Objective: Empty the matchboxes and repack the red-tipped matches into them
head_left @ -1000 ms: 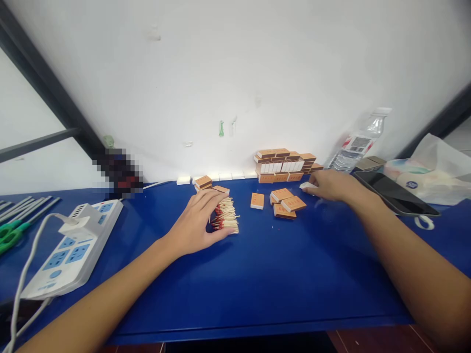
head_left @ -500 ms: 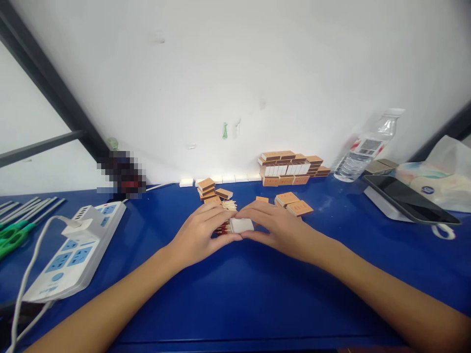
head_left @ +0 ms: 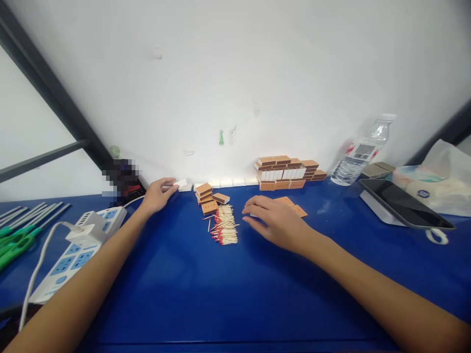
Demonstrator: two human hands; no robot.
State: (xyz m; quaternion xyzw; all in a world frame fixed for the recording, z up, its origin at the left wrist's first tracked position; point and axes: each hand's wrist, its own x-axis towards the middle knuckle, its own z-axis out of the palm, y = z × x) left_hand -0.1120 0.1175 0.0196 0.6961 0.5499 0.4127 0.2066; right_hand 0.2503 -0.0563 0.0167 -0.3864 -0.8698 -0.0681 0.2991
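At the far left end of a row of white matchbox trays [head_left: 225,183] along the wall, my left hand [head_left: 158,195] pinches a white matchbox tray [head_left: 180,185] between thumb and fingers. My right hand [head_left: 277,218] hovers over the table with fingers curved and thumb apart. A pale sliver shows under its fingers, too hidden to name. Just left of that hand lies a pile of red-tipped matches [head_left: 224,225]. Behind the pile stands a small stack of orange matchboxes [head_left: 204,194]. More matchboxes [head_left: 299,211] lie partly hidden behind my right hand.
A wall of stacked matchboxes [head_left: 282,174] stands at the back, right of centre. Further right are a water bottle [head_left: 358,149], a phone [head_left: 403,202] and a tissue pack [head_left: 430,184]. A power strip [head_left: 77,260] and green-handled scissors [head_left: 18,240] lie on the left.
The hands were together around the white tray over the matches. My left hand has carried a tray left to the wall, and my right hand has drawn apart, uncovering the match pile.
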